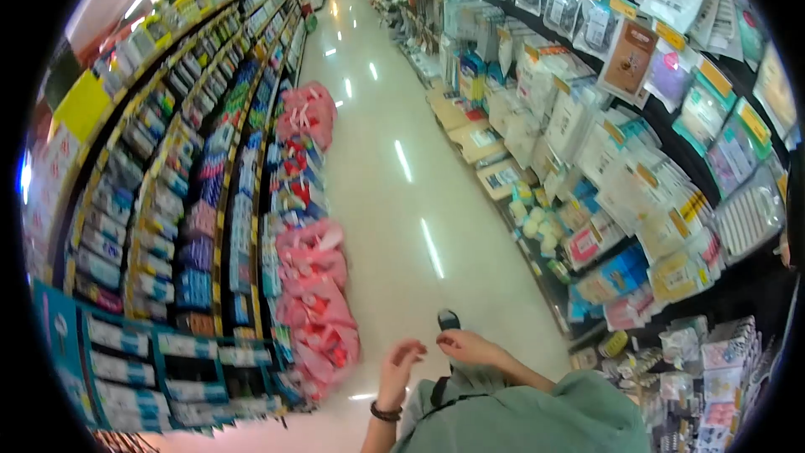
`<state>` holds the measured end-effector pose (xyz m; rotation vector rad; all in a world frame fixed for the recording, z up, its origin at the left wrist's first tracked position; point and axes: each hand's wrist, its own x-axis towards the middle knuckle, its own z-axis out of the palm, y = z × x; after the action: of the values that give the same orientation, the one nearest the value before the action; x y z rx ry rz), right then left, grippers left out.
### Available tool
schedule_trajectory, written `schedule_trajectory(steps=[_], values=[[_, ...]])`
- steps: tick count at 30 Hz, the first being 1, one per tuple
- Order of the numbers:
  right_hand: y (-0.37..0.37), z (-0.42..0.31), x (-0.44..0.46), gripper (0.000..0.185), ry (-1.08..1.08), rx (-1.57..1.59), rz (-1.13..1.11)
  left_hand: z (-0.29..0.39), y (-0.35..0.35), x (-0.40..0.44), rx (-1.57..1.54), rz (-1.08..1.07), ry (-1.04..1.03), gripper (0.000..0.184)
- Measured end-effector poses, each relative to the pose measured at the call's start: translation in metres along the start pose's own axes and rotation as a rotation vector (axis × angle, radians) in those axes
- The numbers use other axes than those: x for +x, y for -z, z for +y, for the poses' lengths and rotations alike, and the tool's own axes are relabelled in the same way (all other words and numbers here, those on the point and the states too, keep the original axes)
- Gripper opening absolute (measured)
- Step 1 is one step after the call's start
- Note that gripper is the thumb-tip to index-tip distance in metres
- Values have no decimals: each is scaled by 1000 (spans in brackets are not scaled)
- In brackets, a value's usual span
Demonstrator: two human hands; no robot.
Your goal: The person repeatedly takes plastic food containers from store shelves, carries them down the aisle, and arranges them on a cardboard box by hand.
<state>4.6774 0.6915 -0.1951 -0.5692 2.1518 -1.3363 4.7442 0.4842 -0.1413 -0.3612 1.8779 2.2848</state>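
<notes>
My left hand (401,365) is raised in front of my body, its fingers loosely bent and apart, with nothing in it. A dark beaded bracelet (386,413) circles that wrist. Close by on the right, my right hand (470,346) is held palm down, and its fingers are mostly hidden below it. A small gap separates the two hands, and neither touches the shelves. Below them show my green top (537,419), a dark strap (439,391) and one dark shoe (449,319) on the floor.
A shiny aisle floor (394,226) runs ahead. Shelves of boxed goods (197,243) stand on the left, with pink bundles (314,302) along their base. Packaged goods (604,159) hang on the right-hand rack, above flat cardboard boxes (474,138) at floor level.
</notes>
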Motion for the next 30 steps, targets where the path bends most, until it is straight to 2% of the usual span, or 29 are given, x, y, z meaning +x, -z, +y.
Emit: schedule_trajectory(steps=[2, 11, 14, 19, 25, 30], values=[[34, -13, 47, 31, 11, 25, 24, 28, -5, 46, -1, -22, 71, 21], [129, -32, 208, 29, 117, 115, 108, 101, 18, 225, -55, 112, 5, 21], [151, -30, 249, 29, -3, 168, 10, 106, 26, 275, -89, 89, 39, 20], [187, -32, 326, 28, 19, 155, -27, 101, 52, 372, -135, 54, 98, 21], [239, -34, 457, 28, -59, 45, -20, 132, 95, 513, -197, 67, 163, 23], [296, -64, 571, 28, -5, -50, 9, 177, 144, 639, 136, 118, -93, 21]])
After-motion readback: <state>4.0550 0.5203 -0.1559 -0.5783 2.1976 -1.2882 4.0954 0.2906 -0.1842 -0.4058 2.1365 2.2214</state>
